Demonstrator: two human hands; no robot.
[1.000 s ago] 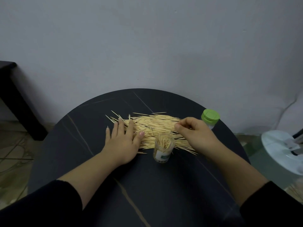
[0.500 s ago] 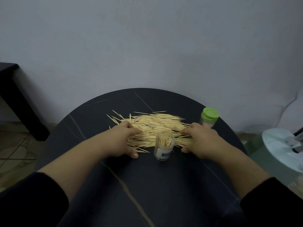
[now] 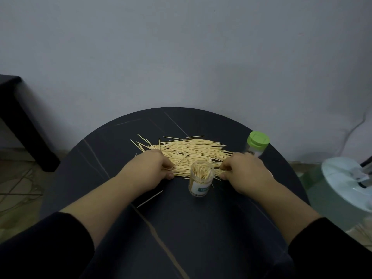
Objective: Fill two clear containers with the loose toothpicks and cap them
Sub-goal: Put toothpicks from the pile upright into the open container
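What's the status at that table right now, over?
Left hand and right hand grip opposite ends of the pale wooden toothpick pile. Small clear jar, part-filled, uncapped, stands between the hands. Green-capped clear container stands apart; nothing blocking.

Person is wearing a black long-sleeved top [image 3: 22, 262]. The left sleeve [image 3: 46, 244] and right sleeve [image 3: 330, 248] are ending partway up the forearms [image 3: 104, 200] with loose cuffs [image 3: 298, 228]. The left hand [image 3: 149, 170] and right hand [image 3: 245, 172] are showing bare.
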